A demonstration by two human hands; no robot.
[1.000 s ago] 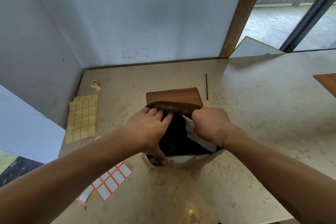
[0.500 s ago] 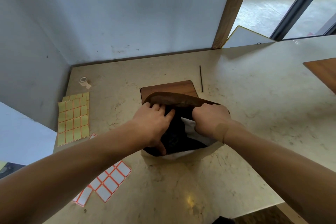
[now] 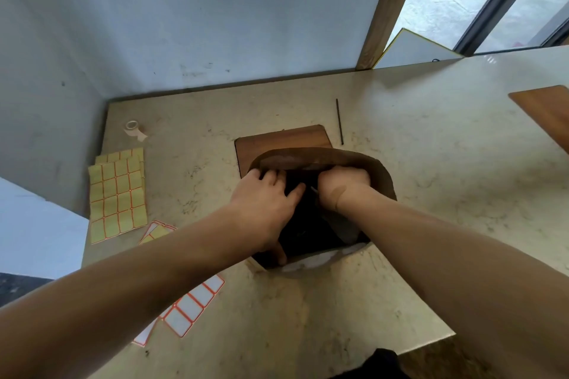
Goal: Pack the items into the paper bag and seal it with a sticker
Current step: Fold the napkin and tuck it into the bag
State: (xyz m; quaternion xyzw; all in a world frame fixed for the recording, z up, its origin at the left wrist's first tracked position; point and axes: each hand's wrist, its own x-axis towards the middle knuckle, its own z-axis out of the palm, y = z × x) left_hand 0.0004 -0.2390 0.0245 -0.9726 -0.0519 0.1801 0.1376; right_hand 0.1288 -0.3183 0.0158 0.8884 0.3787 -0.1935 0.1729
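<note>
A brown paper bag [image 3: 380,175] stands open in the middle of the counter, its mouth spread wide toward me. Inside it lies a dark item [image 3: 304,231] with a white edge showing at the near rim. My left hand [image 3: 264,203] presses down on the dark item, fingers reaching into the bag and thumb at the near rim. My right hand [image 3: 343,186] is closed inside the bag's mouth, gripping the item; what its fingers hold is partly hidden. Yellow sticker sheets [image 3: 117,194] and white sticker sheets [image 3: 194,304] lie to the left.
A roll of tape [image 3: 133,129] sits near the back left corner. A wooden board [image 3: 283,140] lies under and behind the bag. A thin dark stick [image 3: 339,120] lies beyond it. Another wooden board [image 3: 545,111] is at the far right. Walls close off the left and back.
The bag's mouth has opened wider and rounder around both hands. Both hands have pushed deeper inside, and most of the white item is now hidden.
</note>
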